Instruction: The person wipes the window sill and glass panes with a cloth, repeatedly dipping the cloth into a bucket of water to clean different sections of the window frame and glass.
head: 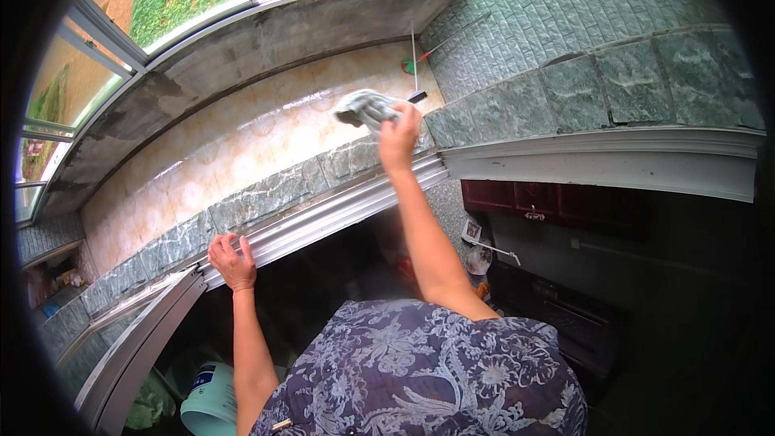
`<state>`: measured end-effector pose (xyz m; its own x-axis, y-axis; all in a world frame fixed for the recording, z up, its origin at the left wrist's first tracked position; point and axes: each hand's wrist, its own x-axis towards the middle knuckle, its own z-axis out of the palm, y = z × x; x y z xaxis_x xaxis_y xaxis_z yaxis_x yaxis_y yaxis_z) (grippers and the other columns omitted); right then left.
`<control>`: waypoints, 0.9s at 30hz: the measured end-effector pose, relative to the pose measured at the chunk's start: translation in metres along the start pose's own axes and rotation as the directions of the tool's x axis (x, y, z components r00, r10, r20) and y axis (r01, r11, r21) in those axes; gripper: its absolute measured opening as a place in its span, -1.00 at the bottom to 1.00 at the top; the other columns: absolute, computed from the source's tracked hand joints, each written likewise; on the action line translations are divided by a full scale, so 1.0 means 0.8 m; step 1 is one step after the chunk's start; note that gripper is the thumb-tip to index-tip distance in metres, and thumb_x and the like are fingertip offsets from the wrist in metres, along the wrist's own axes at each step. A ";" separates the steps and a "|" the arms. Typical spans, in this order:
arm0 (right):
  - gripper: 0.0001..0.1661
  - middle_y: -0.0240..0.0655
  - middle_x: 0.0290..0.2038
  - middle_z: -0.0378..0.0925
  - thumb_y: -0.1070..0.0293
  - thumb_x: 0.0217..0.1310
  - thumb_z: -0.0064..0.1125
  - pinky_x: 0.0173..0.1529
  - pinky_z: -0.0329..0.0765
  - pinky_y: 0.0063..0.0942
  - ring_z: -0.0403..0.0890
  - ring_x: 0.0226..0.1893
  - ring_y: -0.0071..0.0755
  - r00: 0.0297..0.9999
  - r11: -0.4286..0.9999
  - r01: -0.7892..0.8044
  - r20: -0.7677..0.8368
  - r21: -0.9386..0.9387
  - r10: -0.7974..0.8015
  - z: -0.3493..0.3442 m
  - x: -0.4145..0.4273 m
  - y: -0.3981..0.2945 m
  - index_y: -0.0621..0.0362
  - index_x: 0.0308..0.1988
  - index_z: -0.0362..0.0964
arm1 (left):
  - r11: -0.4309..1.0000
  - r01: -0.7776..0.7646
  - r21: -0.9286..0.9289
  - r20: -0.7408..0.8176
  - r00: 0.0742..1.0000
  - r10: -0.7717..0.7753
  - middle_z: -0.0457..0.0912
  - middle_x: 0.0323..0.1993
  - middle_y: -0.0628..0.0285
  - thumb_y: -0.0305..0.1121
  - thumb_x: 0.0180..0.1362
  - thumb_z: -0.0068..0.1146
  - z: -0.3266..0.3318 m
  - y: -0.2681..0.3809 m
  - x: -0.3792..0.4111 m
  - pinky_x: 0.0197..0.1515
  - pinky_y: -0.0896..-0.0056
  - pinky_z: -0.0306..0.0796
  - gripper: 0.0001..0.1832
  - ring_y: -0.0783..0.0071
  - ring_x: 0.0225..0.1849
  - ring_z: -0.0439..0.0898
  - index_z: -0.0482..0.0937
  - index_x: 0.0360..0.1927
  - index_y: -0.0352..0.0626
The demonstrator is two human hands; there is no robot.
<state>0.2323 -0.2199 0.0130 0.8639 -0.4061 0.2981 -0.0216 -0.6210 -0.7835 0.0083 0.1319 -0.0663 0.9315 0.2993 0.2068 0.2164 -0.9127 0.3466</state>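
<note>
My right hand point(401, 139) grips a grey cloth point(367, 109), blurred by motion, held out in the air past the window frame. Below it runs the white metal window track point(339, 209), with a sill of grey-green stone tiles point(266, 191) along its outer side. My left hand point(232, 261) rests on the track near its left end, fingers spread over the edge and holding nothing. Close by that hand stands the edge of a sliding window sash point(145, 339).
Beyond the sill is a tiled floor point(200, 163), with a broom point(416, 95) and a green-headed tool point(409, 66) at its far end. Stone-tiled wall point(545, 97) borders the right. Below left stand a light-green bucket point(209, 402) and a green bag point(150, 402). Dark red cabinets point(533, 197) hang right.
</note>
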 end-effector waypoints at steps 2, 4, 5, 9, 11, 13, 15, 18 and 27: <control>-0.62 -0.04 -0.07 0.41 0.63 0.04 0.09 0.12 0.41 -0.04 0.44 0.03 0.13 0.989 0.940 0.140 0.088 -0.310 -0.118 -0.055 -0.013 0.011 0.17 -0.07 0.38 | 1.000 0.008 0.011 0.020 1.000 -0.008 0.48 -0.05 0.12 -0.23 0.24 0.17 -0.002 -0.003 -0.003 0.23 0.02 0.22 -0.79 0.07 0.12 0.42 0.54 -0.14 -0.08; -0.64 -0.04 -0.01 0.39 0.59 0.10 0.15 0.13 0.41 -0.01 0.43 0.03 0.20 0.983 0.770 0.183 0.102 -0.611 -0.152 -0.090 -0.044 0.074 0.17 -0.05 0.37 | 0.999 -0.029 0.041 0.011 1.000 0.028 0.48 -0.13 0.13 -0.26 0.24 0.14 -0.004 0.008 0.002 0.12 0.04 0.28 -0.85 0.08 0.03 0.44 0.53 -0.21 -0.08; -0.62 -0.02 0.00 0.40 0.56 0.07 0.19 0.16 0.41 -0.06 0.42 0.06 0.18 0.988 0.678 0.042 0.132 -0.734 0.082 -0.094 -0.066 0.118 0.20 -0.05 0.37 | 0.999 -0.033 0.036 0.029 0.999 0.032 0.47 -0.14 0.13 -0.27 0.23 0.14 -0.004 0.012 0.005 0.11 0.04 0.28 -0.86 0.08 0.02 0.44 0.53 -0.22 -0.08; -0.63 -0.01 -0.07 0.48 0.54 0.08 0.16 0.10 0.47 -0.17 0.51 -0.04 0.07 0.995 0.946 0.058 0.090 -0.317 -0.031 0.022 -0.099 0.091 0.20 -0.05 0.41 | 0.998 -0.064 0.022 0.019 0.998 0.063 0.46 -0.21 0.15 -0.33 0.22 0.11 0.001 0.015 0.009 0.03 0.06 0.30 -0.90 0.09 -0.06 0.44 0.52 -0.26 -0.09; -0.65 -0.08 -0.17 0.53 0.57 0.11 0.10 -0.02 0.52 -0.26 0.56 -0.19 -0.05 0.970 0.989 -0.133 0.215 0.061 0.117 0.075 -0.080 0.012 0.18 -0.04 0.42 | 0.998 -0.047 0.040 0.025 0.999 0.046 0.47 -0.21 0.16 -0.34 0.21 0.11 0.002 0.006 0.005 0.02 0.07 0.31 -0.90 0.10 -0.07 0.44 0.53 -0.25 -0.10; -0.66 -0.15 -0.26 0.53 0.57 0.13 0.11 -0.11 0.52 -0.34 0.56 -0.28 -0.18 0.934 0.922 -0.339 0.186 0.186 0.306 0.096 -0.049 -0.015 0.17 -0.04 0.41 | 0.998 -0.062 0.015 0.011 0.998 0.062 0.47 -0.21 0.16 -0.36 0.21 0.11 0.003 0.008 0.009 0.01 0.08 0.31 -0.91 0.09 -0.08 0.45 0.53 -0.25 -0.11; -0.68 -0.10 -0.11 0.51 0.63 0.09 0.03 0.05 0.49 -0.17 0.56 -0.07 0.01 0.894 0.805 -0.448 0.213 0.389 0.394 0.082 -0.019 -0.031 0.16 -0.09 0.36 | 0.997 -0.071 0.007 -0.002 0.997 0.071 0.47 -0.23 0.16 -0.37 0.20 0.12 0.001 0.001 0.006 -0.01 0.08 0.32 -0.91 0.09 -0.09 0.45 0.53 -0.26 -0.11; -0.70 -0.11 -0.14 0.50 0.62 0.10 0.04 0.06 0.46 -0.14 0.54 -0.10 0.08 0.999 0.996 0.041 0.010 0.084 -0.042 0.014 0.022 0.012 0.14 -0.11 0.37 | 0.998 -0.067 0.004 -0.017 0.998 0.067 0.47 -0.25 0.15 -0.39 0.16 0.14 -0.001 0.006 0.008 -0.04 0.09 0.32 -0.93 0.09 -0.12 0.45 0.52 -0.29 -0.08; -0.77 -0.12 -0.26 0.56 0.31 0.11 0.09 -0.02 0.36 0.04 0.55 -0.18 0.02 0.890 0.601 0.367 0.456 -0.710 -0.005 -0.016 -0.097 0.091 0.15 -0.21 0.39 | 0.997 -0.073 0.008 -0.010 0.997 0.073 0.44 -0.32 0.18 -0.39 0.14 0.14 -0.008 0.018 0.009 -0.10 0.13 0.32 -0.93 0.12 -0.18 0.45 0.48 -0.33 -0.06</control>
<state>0.1573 -0.2421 -0.0600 0.9984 -0.0529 0.0208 -0.0534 -0.9982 0.0254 0.0161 0.1224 -0.0538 0.9417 0.2350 0.2407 0.1505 -0.9343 0.3232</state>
